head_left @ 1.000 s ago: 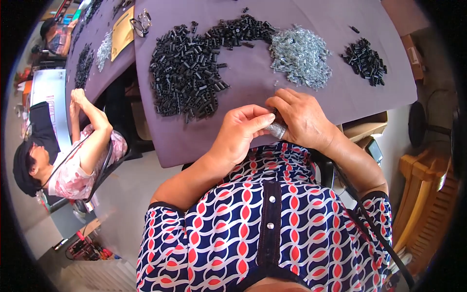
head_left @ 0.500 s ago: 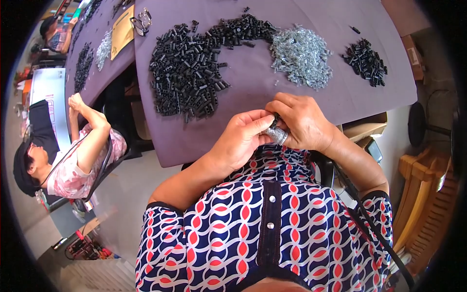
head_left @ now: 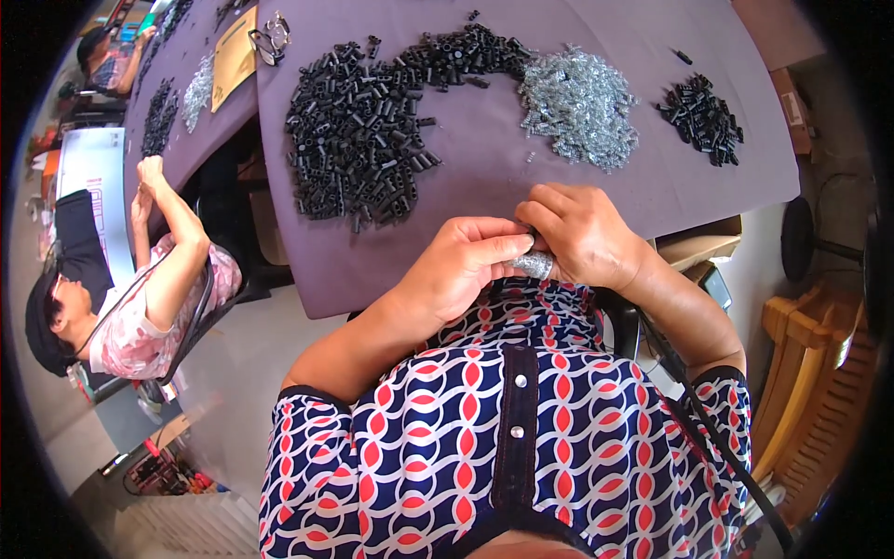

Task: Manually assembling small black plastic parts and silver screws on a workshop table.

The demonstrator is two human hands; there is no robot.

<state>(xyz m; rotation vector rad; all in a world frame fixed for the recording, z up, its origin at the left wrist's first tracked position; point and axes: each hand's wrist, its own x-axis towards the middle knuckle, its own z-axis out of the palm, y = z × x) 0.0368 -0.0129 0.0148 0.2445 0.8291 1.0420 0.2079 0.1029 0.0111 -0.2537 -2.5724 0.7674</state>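
Observation:
My left hand (head_left: 463, 265) and my right hand (head_left: 589, 240) meet just past the table's near edge, both closed with fingertips together. Between them they pinch a small black piece (head_left: 532, 232), mostly covered by the fingers. Below it, against the right fingers, shows a silvery speckled thing (head_left: 533, 265); whether it is a wrap on a finger or clear parts held in the hand I cannot tell. Beyond my hands lie a large heap of black tubular pieces (head_left: 349, 140), a heap of clear plastic bits (head_left: 579, 107) and a smaller black heap (head_left: 700, 119).
The table has a purple-grey cloth (head_left: 466, 182). Eyeglasses (head_left: 270, 42) and a brown envelope (head_left: 235, 61) lie at the far left. At the left, a co-worker (head_left: 154, 307) sits by another table. A wooden chair (head_left: 801, 373) stands at right; cardboard boxes (head_left: 703, 244) are under the table.
My fingers have closed further over the black piece, so less of it shows. The silvery thing has turned slightly. The co-worker's hands have shifted a little towards their table.

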